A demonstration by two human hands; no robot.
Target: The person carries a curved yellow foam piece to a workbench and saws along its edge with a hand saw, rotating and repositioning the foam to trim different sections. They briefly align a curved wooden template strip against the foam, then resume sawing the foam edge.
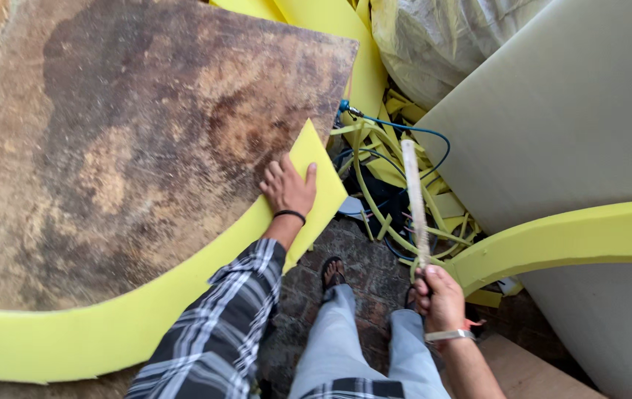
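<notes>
yellow foam sheet (109, 325) under brown board (131, 140), curved edge running 8 to 2 o'clock. l hand (288, 188) flat, released, pressing its corner. r hand (440, 299) clenched on saw blade (414, 199), pointing 12, nr foam strip (567, 236).

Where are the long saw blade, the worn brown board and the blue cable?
saw blade (413, 193), head view, middle of the pale blade.
brown board (138, 140), head view, stained top face.
blue cable (434, 133), head view, curved stretch over yellow foam strips.
</notes>
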